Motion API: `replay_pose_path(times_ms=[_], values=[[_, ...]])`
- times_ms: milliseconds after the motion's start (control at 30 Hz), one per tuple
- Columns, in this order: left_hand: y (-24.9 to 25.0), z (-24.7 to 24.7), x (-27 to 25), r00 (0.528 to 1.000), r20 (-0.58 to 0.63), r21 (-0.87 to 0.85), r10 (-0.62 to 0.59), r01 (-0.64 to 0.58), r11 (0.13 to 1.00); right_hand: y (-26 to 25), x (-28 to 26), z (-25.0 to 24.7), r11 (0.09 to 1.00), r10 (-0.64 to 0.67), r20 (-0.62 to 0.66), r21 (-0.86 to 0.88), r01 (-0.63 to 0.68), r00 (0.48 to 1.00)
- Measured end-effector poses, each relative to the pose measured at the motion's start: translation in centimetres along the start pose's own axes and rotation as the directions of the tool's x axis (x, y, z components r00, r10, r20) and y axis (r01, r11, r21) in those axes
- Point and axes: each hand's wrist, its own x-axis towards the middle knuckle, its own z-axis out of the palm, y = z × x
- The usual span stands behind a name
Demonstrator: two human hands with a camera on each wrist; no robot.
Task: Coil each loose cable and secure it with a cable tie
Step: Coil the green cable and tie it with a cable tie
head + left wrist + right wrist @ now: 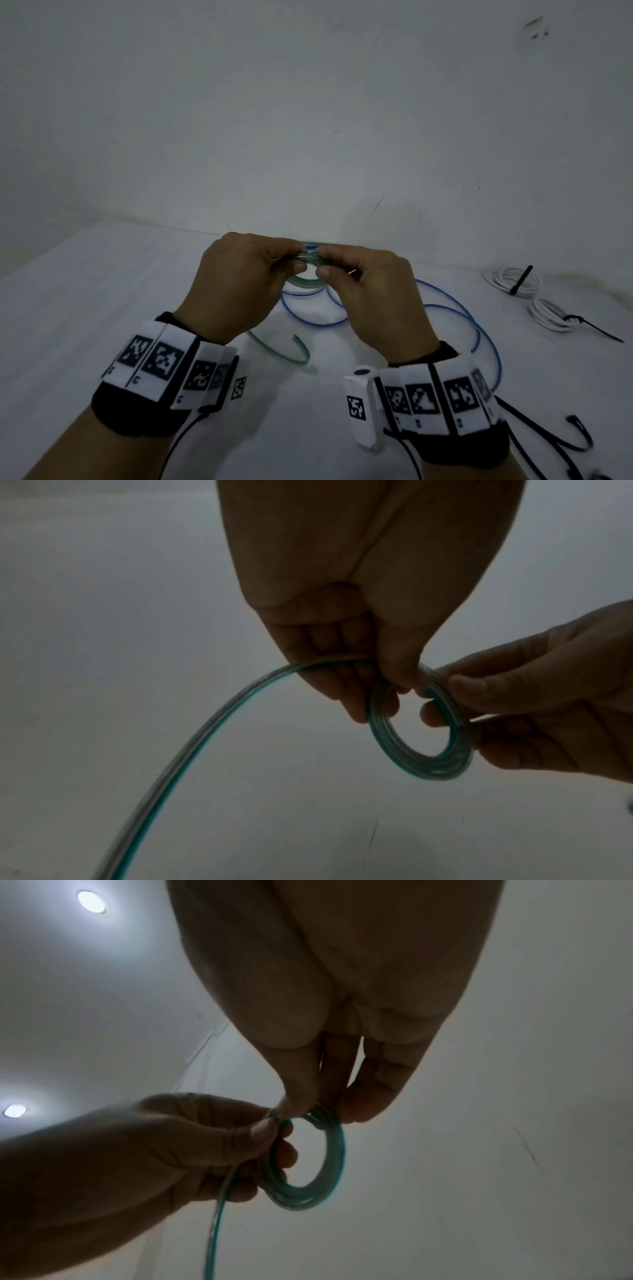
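Coil of clear green-striped flat cable (421, 739) is pinched above the white table (102, 291) by left hand (236, 284) and right hand (373, 301). If either pinch is relaxed, stiff turns could spring apart.

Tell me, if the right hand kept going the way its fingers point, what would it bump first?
Probably the left hand: the right hand points leftward at it across the small green-and-clear cable coil they both pinch. Depth is hard to judge.
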Motion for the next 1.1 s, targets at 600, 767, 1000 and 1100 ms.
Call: replay_pose_path(times_ms=[600,767,1000,1100], values=[[-0.4,-1.3,0.5,0.966,-0.086,-0.499,-0.245,0.171,0.849,0.2,0.8,-2.9,0.810,0.245,-0.133,0.572,-0.127,0.960],[0.7,-0.4,0.2,0.975,0.066,-0.599,-0.212,0.209,0.773,-0.2,1.0,-1.3,0.485,0.458,0.001,0.838,-0.250,0.889],[1.0,1.0,-0.1,0.976,0.059,-0.614,-0.208,0.200,0.764,-0.6,0.5,1.3,0.376,0.520,-0.002,0.898,-0.227,0.854],[1.5,1.1,0.0,0.977,-0.008,-0.615,-0.213,0.163,0.772,-0.8,0.2,2.2,0.322,0.524,0.061,0.910,-0.263,0.850]])
